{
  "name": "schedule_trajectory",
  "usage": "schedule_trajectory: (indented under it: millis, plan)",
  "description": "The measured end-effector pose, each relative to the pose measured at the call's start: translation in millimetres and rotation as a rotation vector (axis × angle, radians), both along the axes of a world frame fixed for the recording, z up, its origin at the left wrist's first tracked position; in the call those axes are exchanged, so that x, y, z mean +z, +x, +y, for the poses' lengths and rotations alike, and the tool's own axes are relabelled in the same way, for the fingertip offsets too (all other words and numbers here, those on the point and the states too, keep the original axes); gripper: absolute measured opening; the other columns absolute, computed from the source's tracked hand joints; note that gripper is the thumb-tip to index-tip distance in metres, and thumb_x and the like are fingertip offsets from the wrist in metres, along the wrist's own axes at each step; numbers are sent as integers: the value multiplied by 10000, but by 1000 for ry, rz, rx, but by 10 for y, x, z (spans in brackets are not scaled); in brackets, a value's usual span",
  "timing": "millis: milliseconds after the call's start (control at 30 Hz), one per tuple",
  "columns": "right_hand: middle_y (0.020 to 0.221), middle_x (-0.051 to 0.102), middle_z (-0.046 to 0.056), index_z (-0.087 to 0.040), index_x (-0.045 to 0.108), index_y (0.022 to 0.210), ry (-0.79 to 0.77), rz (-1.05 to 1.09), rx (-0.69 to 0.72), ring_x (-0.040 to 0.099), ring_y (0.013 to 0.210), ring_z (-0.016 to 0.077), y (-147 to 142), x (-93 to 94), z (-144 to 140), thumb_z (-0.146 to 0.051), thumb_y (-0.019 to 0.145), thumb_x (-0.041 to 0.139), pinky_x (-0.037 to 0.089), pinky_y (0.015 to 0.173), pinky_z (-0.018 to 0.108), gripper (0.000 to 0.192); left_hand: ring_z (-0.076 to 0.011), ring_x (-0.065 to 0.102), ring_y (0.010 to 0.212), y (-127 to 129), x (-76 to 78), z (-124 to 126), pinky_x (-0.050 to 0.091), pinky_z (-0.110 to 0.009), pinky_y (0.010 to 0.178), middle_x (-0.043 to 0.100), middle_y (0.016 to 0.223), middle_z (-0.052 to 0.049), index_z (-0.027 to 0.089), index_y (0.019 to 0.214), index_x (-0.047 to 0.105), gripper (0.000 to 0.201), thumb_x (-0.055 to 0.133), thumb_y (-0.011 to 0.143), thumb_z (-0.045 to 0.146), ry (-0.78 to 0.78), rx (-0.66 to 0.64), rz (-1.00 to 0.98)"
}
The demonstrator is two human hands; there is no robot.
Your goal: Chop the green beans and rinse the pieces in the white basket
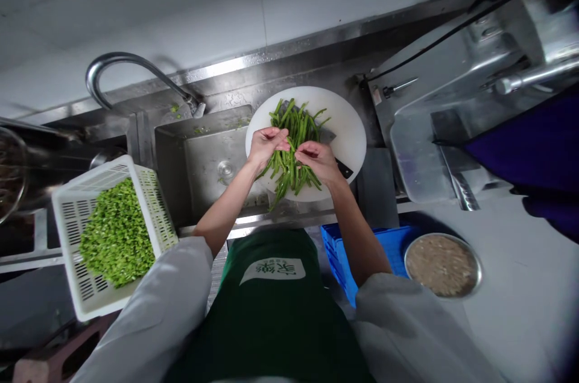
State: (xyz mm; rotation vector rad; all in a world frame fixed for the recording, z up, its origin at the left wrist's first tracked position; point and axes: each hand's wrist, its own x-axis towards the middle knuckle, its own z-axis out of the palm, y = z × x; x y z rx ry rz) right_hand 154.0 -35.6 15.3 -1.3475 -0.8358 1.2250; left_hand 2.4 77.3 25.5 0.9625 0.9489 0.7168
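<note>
A bundle of long green beans (293, 129) lies on a round white cutting board (348, 123) set over the edge of a steel sink. My left hand (266, 145) grips the left side of the bundle with curled fingers. Across from it, my right hand (319, 160) holds the right side, fingers closed around several beans. A dark knife handle (344, 169) shows on the board just right of my right wrist; its blade lies partly under the beans.
A white slotted basket (72, 220) of chopped green pieces sits at the left. The sink basin (203, 160) and curved tap (117, 63) lie behind it. A blue crate (389, 244) and a metal bowl (443, 265) of pale mince stand at the lower right.
</note>
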Motion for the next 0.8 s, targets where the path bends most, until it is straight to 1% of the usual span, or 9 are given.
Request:
schedule_trajectory:
  millis: [133, 200, 267, 333, 433, 567, 633, 700, 800]
  plan:
    - [681, 677, -7, -219, 707, 743, -24, -43, 105, 608, 554, 136, -19, 92, -241, -593, 746, 886, 562, 541, 272, 415, -85, 620, 487, -9, -79, 41, 555, -232, 550, 676, 637, 29, 179, 721, 625, 543, 990, 750, 581, 49, 142, 74]
    - [693, 691, -1, -218, 719, 740, -47, -46, 117, 621, 567, 142, -23, 82, -385, -570, 764, 871, 567, 547, 274, 385, -79, 556, 451, -32, -108, 60, 466, -225, 489, 644, 604, 33, 186, 689, 618, 537, 980, 763, 577, 141, 92, 155]
    - [713, 709, 4, -221, 725, 746, -70, -36, 64, 635, 587, 152, -26, 24, -510, -580, 744, 876, 588, 559, 287, 390, -75, 475, 431, -57, -131, 67, 357, -229, 455, 576, 548, 42, 194, 628, 585, 560, 973, 769, 573, 248, -15, 247]
    - [728, 724, 10, -223, 736, 768, -91, -33, -11, 650, 599, 165, -32, -59, -594, -600, 723, 880, 617, 575, 311, 405, -77, 408, 449, -76, -142, 67, 293, -240, 470, 489, 513, 54, 203, 578, 528, 601, 955, 786, 573, 337, -92, 311]
    - [747, 746, 24, -218, 774, 814, -114, -74, -81, 671, 592, 180, -71, -165, -642, -581, 744, 856, 630, 586, 333, 378, -91, 356, 502, -94, -113, 71, 278, -255, 523, 419, 527, 58, 213, 568, 472, 615, 889, 856, 562, 443, -126, 362]
    - [840, 798, 48, -226, 813, 862, -111, -128, -102, 704, 640, 198, -184, -232, -601, -537, 797, 798, 646, 625, 347, 318, -113, 383, 554, -158, -20, 67, 315, -266, 580, 462, 568, 52, 220, 631, 488, 473, 795, 929, 421, 567, -150, 458]
    - [883, 814, 59, -229, 821, 873, -79, -189, -96, 713, 678, 207, -231, -244, -550, -530, 834, 752, 651, 668, 355, 311, -117, 417, 563, -230, -2, 35, 337, -264, 586, 498, 581, 49, 223, 656, 504, 394, 779, 910, 348, 571, -152, 497]
    - [927, 827, 68, -230, 831, 889, -33, -302, -76, 732, 746, 219, -247, -232, -480, -490, 885, 697, 648, 752, 363, 292, -112, 450, 552, -329, -34, -38, 359, -255, 573, 524, 591, 52, 224, 678, 516, 341, 780, 876, 308, 527, -115, 496]
    - [999, 834, 81, -236, 851, 942, 41, -515, 2, 758, 903, 244, -208, -148, -331, -372, 969, 626, 613, 909, 372, 264, -96, 505, 493, -484, -181, -242, 392, -230, 519, 550, 594, 79, 230, 769, 558, 263, 811, 813, 287, 348, -64, 392]
